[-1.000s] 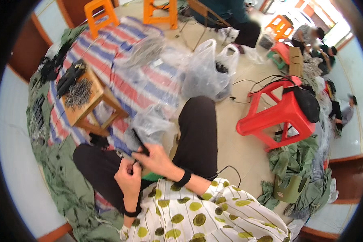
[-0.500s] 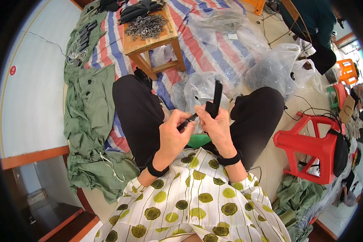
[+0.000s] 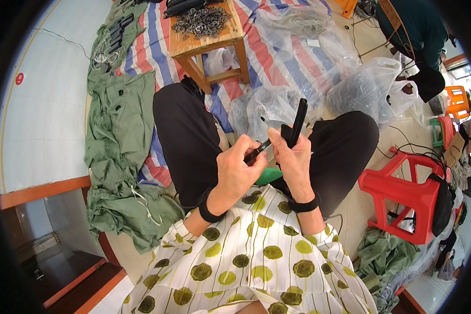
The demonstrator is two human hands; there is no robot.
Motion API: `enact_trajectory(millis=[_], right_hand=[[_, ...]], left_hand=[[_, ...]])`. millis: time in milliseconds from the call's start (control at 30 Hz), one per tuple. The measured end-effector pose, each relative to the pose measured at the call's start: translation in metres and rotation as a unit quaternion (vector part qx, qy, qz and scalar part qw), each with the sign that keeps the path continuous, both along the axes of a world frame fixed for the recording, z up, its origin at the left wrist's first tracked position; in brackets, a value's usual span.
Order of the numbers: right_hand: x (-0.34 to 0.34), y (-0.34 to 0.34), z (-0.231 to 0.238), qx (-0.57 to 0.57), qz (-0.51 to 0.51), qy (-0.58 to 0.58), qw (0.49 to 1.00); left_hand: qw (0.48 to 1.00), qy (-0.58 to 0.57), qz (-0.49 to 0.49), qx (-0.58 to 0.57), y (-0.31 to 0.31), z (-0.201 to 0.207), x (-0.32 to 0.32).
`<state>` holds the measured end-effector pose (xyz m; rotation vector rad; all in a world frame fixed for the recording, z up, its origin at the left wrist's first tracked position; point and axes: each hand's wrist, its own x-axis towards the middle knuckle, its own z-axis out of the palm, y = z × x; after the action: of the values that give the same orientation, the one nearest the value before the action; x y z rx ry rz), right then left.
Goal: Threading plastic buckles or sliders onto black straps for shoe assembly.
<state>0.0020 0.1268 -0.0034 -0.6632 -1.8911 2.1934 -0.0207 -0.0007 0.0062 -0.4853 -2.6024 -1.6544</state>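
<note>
With bent fingers, a thin black piece is pinched by the left hand, a black bar by the right hand. Fiddly work seems underway; a steady hold seems needed next.

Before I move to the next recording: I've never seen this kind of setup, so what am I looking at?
There is no machine here: a seated person works bare-handed, seen from a wide fisheye camera worn on the head and looking down, which bends straight edges. The left hand grips a slim black piece; the right hand grips a black bar. Whether they are joined is hard to tell. Ahead, a wooden stool bears a pile of small metal-looking pieces. It stands on a striped sheet, with clear plastic bags nearby.
</note>
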Motion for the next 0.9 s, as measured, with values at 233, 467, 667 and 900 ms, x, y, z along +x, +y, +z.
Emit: enact_trajectory(millis=[233, 467, 667, 900], right_hand=[[0.003, -0.003, 0.001, 0.150, -0.019, 0.024, 0.988], [-0.002, 0.030, 0.015, -0.008, -0.122, 0.037, 0.992], [-0.002, 0.030, 0.024, -0.019, -0.117, 0.040, 0.992], [-0.003, 0.004, 0.023, 0.021, -0.044, 0.011, 0.999]], left_hand=[[0.952, -0.259, -0.032, 0.161, -0.003, 0.003, -0.001], [0.993, -0.095, -0.051, -0.043, -0.019, -0.009, 0.005], [0.994, 0.083, -0.030, -0.067, -0.018, 0.006, -0.005], [0.994, 0.091, -0.055, -0.037, -0.005, 0.013, -0.006]])
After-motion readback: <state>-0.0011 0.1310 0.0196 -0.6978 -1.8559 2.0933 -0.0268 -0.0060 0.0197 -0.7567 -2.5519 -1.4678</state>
